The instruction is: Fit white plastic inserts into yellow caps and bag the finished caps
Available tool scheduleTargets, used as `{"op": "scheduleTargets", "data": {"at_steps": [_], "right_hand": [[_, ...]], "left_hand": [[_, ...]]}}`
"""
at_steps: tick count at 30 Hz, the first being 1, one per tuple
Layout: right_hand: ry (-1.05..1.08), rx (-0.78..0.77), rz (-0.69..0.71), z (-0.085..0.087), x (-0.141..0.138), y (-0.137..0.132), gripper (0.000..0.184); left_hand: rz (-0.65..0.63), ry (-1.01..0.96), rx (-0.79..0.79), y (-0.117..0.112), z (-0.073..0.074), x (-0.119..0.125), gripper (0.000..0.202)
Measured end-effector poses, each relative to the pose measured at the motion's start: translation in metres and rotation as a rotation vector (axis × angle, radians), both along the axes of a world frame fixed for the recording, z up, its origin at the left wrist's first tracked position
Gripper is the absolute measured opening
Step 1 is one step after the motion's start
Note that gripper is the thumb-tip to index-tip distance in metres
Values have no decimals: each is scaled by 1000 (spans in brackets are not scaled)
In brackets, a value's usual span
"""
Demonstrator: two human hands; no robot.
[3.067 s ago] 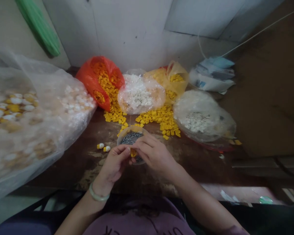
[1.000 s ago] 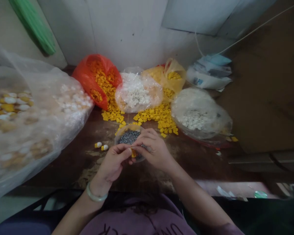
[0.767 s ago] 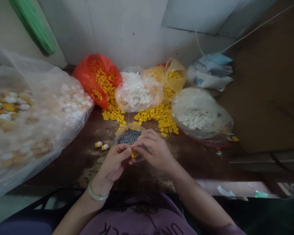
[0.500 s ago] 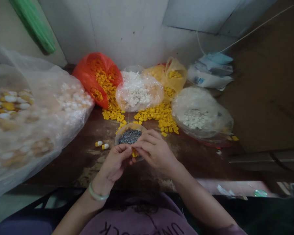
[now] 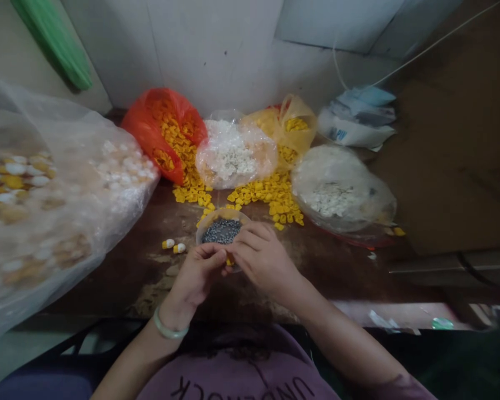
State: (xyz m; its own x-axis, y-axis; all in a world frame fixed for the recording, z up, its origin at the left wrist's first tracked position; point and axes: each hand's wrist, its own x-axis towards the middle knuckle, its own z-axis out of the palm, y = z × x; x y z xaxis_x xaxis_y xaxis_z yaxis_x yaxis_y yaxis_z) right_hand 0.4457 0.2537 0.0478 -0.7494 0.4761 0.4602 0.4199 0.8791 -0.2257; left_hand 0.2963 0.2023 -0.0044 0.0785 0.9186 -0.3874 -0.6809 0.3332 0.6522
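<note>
My left hand (image 5: pixel 202 272) pinches a small yellow plastic piece (image 5: pixel 229 259), mostly hidden by the fingers. My right hand (image 5: pixel 263 258) has its fingertips closed against the same piece; whether they grip it or something smaller is hidden. Both hands meet over the near rim of a round clear tub (image 5: pixel 200 228) with small dark shiny bits (image 5: pixel 221 230) in it. Left of the tub, two small white-and-yellow pieces (image 5: pixel 174 246) lie on the dark table.
Loose yellow pieces (image 5: pixel 270 197) spread behind the tub. Behind them stand a red bag (image 5: pixel 139 119) of yellow pieces, a clear bag (image 5: pixel 237 155) of white pieces and a yellow bag (image 5: pixel 306 141). At right sits another clear bag (image 5: pixel 344 189). A large clear sack (image 5: pixel 79 205) fills the left.
The fingers have drawn slightly closer round the yellow piece, so less of it shows. My right hand has turned a little; the view has shifted slightly.
</note>
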Motion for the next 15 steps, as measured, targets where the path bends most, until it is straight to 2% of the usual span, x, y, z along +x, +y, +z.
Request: {"op": "scheduleTargets", "data": {"at_steps": [5, 10, 15], "right_hand": [[16, -156, 61, 2, 3, 11, 15], [119, -269, 71, 0, 7, 16, 12], [170, -328, 60, 1, -1, 14, 10]], "left_hand": [[-17, -97, -39, -1, -6, 3, 42], [-18, -123, -84, -1, -2, 2, 40], [-18, -113, -80, 0, 2, 1, 33]]}}
